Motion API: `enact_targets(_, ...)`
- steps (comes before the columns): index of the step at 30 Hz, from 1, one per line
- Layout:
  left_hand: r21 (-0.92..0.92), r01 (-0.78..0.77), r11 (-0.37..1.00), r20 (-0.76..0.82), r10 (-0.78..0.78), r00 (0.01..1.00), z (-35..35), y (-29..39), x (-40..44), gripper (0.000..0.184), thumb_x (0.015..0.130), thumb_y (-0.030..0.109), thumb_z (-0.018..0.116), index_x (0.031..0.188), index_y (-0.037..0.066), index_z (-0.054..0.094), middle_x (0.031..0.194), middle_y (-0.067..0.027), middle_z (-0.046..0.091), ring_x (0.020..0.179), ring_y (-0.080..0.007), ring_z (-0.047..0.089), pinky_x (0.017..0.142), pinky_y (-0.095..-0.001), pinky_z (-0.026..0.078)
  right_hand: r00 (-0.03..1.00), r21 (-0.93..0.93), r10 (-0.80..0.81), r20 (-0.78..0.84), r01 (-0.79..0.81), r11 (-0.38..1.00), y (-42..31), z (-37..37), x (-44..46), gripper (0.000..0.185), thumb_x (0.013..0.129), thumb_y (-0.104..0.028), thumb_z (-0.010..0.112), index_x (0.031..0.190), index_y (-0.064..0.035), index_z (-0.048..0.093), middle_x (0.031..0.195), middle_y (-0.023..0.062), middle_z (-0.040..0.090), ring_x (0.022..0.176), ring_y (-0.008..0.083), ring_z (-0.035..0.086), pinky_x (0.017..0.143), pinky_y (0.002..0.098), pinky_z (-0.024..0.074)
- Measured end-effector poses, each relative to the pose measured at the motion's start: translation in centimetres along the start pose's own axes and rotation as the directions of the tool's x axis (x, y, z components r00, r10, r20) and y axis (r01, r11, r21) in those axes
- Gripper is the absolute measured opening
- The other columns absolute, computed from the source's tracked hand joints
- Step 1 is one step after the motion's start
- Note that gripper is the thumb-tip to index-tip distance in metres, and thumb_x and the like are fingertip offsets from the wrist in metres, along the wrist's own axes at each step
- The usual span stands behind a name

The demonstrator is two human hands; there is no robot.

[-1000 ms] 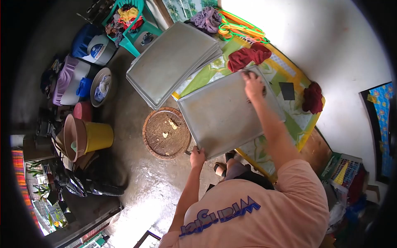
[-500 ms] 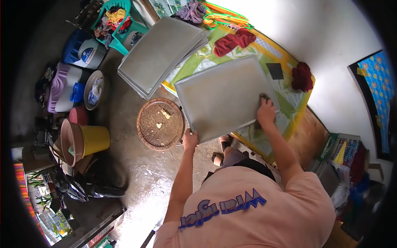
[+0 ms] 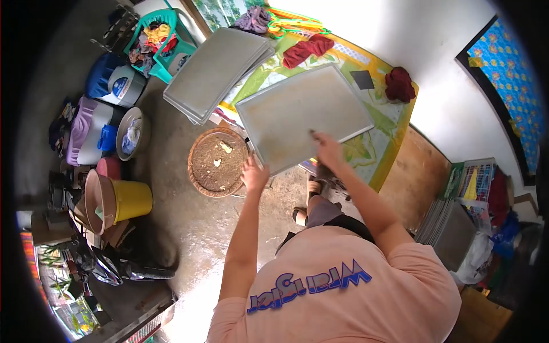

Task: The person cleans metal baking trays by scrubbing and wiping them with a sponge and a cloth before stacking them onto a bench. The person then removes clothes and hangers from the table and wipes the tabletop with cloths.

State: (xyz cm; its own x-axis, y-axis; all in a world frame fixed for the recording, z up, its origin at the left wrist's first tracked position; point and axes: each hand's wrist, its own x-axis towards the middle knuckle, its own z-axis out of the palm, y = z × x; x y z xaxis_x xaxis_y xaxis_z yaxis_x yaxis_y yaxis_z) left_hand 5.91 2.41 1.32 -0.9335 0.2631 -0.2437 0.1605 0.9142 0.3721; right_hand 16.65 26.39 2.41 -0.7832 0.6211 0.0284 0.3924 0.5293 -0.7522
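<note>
A grey metal tray point(image 3: 300, 111) lies tilted across the near edge of a table with a green and yellow cloth point(image 3: 366, 151). At the tray's lower left corner, my left hand point(image 3: 254, 173) grips the rim. My right hand point(image 3: 330, 153) is closed on a dark, crumpled cloth point(image 3: 327, 172) at the tray's near edge; motion blurs it a little. More grey trays point(image 3: 216, 71) are stacked at the table's left end. A dark square piece point(image 3: 362, 79) and two dark red cloths point(image 3: 307, 50) point(image 3: 399, 84) lie beyond the tray.
Left of the tray is a round, brown-rimmed container point(image 3: 217, 162) with pale pieces inside. A yellow bucket point(image 3: 132, 200), a basin point(image 3: 129, 134) and a green chair point(image 3: 163, 43) holding clothes stand farther left. Coloured hangers point(image 3: 294, 23) lie at the back. Racks point(image 3: 477, 183) stand right.
My right hand has moved from the tray's far right part down and left to its near edge, with the dark cloth. My left hand stays at the lower left corner.
</note>
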Motion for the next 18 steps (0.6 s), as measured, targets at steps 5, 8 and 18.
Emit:
enact_targets(5, 0.413, -0.452, 0.791, 0.16, 0.425, 0.891, 2.2, 4.0, -4.1, 0.068, 0.089, 0.045, 0.054, 0.147, 0.02, 0.029, 0.15, -0.012, 0.032, 0.144, -0.0317, 0.02, 0.11, -0.0665, 0.013, 0.992, 0.125, 0.078, -0.095, -0.066, 0.99, 5.3, -7.8, 1.9, 0.044, 0.08, -0.012, 0.049, 0.122, -0.0063, 0.06, 0.113, 0.0229, 0.062, 0.108, 0.0372, 0.059, 0.094, 0.0409, 0.0451)
enact_targets(8, 0.507, -0.558, 0.657, 0.148, 0.571, 0.807, 4.4, 5.0, -3.1, 0.058, 0.089, 0.031, 0.057, 0.143, 0.02, 0.037, 0.143, -0.0124, 0.039, 0.139, -0.0339, 0.03, 0.109, -0.0668, 0.017, 0.992, 0.324, 0.085, -0.096, -0.049, 0.945, 5.9, -9.5, 2.1, 0.048, 0.077, -0.009, 0.048, 0.123, -0.0019, 0.058, 0.118, 0.0214, 0.062, 0.111, 0.0333, 0.058, 0.098, 0.0365, 0.042)
enact_targets(18, 0.534, -0.578, 0.618, 0.101, 0.632, 0.768, -6.5, 11.3, -3.6, 0.046, 0.083, 0.011, 0.054, 0.128, 0.018, 0.054, 0.123, -0.012, 0.058, 0.11, -0.0311, 0.06, 0.103, -0.0578, 0.034, 0.942, 0.679, 0.272, -0.197, -0.069, 0.731, 8.9, -19.5, 5.8, 0.053, 0.077, -0.006, 0.053, 0.129, -0.0027, 0.054, 0.121, 0.0129, 0.059, 0.113, 0.025, 0.055, 0.099, 0.0326, 0.0406)
